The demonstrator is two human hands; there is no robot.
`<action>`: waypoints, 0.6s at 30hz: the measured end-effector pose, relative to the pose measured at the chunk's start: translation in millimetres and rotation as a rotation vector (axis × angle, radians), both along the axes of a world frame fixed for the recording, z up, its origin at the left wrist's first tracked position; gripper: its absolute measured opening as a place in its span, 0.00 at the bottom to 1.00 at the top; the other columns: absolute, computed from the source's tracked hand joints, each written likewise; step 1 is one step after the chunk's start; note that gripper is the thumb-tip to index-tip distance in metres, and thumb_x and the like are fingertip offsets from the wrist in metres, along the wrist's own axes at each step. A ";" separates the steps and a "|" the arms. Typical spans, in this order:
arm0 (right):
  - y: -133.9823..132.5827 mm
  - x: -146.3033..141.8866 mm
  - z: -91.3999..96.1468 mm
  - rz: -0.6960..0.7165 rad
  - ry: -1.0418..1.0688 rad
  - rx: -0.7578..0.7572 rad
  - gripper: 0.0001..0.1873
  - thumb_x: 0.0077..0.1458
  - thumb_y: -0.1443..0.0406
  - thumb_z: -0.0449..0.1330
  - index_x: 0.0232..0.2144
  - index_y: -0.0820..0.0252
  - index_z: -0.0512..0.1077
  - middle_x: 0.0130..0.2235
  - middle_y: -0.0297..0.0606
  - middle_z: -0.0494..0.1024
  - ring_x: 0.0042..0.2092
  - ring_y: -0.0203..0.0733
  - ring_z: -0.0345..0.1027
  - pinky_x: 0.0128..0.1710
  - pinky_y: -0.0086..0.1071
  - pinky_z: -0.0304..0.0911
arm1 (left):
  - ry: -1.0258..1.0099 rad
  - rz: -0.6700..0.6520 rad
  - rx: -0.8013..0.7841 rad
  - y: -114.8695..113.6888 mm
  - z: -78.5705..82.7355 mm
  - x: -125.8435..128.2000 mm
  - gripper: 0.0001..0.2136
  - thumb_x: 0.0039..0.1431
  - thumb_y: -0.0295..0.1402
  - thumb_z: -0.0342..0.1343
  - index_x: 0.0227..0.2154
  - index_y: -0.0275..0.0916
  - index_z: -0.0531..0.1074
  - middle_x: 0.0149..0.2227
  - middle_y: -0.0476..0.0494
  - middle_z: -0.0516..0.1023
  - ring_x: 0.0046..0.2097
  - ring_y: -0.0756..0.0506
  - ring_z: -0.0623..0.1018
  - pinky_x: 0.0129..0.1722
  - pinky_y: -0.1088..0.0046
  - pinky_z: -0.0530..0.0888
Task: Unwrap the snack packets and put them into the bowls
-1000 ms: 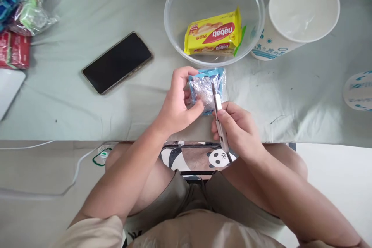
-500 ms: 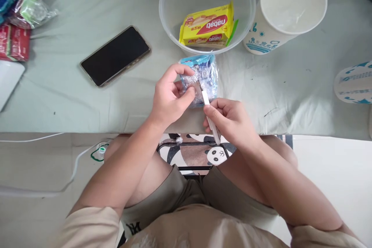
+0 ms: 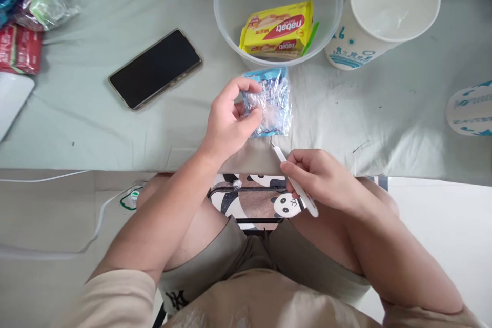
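Has drawn the right hand (image 3: 319,177) back toward the near side over the last half second, with the left hand (image 3: 232,120) kept about where it was, pinched by thumb and fingers on the left side of the packet (image 3: 277,105); has taken the knife (image 3: 305,197) along, clasped between right thumb and curled fingers, tail end swung out to the right; has brought the blade (image 3: 272,143) off the packet's face to just short of its near edge, apart from it. Reads as a break in the blade work, with the packet left to one hand alone; cannot tell whether slit.

Under both grips, grey-green cloth (image 3: 115,138), matte, shallowly wrinkled; beyond the left grip, a round tub (image 3: 230,10) of clear, smooth plastic; beyond and right of the right grip, a tapered white cup (image 3: 363,43), paper-like, printed blue; left of the left grip, a flat phone (image 3: 155,68), black, glossy, round-cornered; inside the tub, a yellow wafer pack (image 3: 277,23), brick-shaped, shiny; within the left grip, the packet, squarish, blue, under crinkled clear film (image 3: 286,123) full of glints; within the right grip, the knife, slim, straight, pale, ending in the thin blade.
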State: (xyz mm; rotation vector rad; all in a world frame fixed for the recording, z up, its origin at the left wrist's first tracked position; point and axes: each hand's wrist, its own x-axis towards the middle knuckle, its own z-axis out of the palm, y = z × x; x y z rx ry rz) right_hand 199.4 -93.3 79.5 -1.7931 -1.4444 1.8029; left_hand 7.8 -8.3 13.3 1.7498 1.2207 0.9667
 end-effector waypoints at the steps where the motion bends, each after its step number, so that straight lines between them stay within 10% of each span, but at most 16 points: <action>1: -1.3 5.9 2.8 0.031 0.029 -0.002 0.20 0.60 0.53 0.60 0.21 0.56 0.67 0.20 0.35 0.77 0.21 0.37 0.68 0.20 0.29 0.60 | 0.000 0.004 0.000 0.2 -0.2 0.4 0.10 0.66 0.38 0.55 0.49 0.48 0.69 0.50 0.45 0.77 0.37 0.48 0.79 0.31 0.71 0.78; 4: -2.1 25.8 7.0 -0.066 0.013 0.168 0.20 0.60 0.50 0.60 0.24 0.55 0.71 0.20 0.34 0.74 0.20 0.37 0.66 0.20 0.31 0.57 | 0.016 0.003 -0.005 0.1 -0.2 0.4 0.12 0.67 0.39 0.57 0.52 0.49 0.69 0.48 0.45 0.76 0.42 0.46 0.81 0.34 0.70 0.79; 9: 15.4 53.7 -16.1 -0.455 -0.600 0.666 0.10 0.58 0.56 0.63 0.35 0.53 0.82 0.31 0.40 0.78 0.32 0.43 0.70 0.37 0.40 0.67 | -0.016 -0.081 -0.010 -0.9 1.7 -3.4 0.13 0.68 0.36 0.55 0.53 0.50 0.68 0.45 0.45 0.77 0.42 0.45 0.81 0.38 0.69 0.81; 14: 28.3 62.3 -37.9 -0.448 -0.909 0.755 0.18 0.57 0.56 0.63 0.47 0.54 0.83 0.44 0.49 0.79 0.49 0.61 0.72 0.55 0.63 0.65 | -0.004 -0.186 -0.017 -1.7 2.2 -3.9 0.15 0.67 0.31 0.54 0.55 0.48 0.70 0.49 0.45 0.80 0.42 0.46 0.81 0.41 0.68 0.81; 18: 22.8 38.7 -35.4 -0.160 -0.546 1.126 0.26 0.60 0.50 0.63 0.55 0.57 0.76 0.49 0.52 0.77 0.55 0.61 0.72 0.56 0.59 0.68 | -0.061 -0.198 -0.046 -1.1 0.1 -2.5 0.19 0.68 0.31 0.53 0.60 0.49 0.68 0.51 0.45 0.80 0.43 0.46 0.82 0.42 0.68 0.81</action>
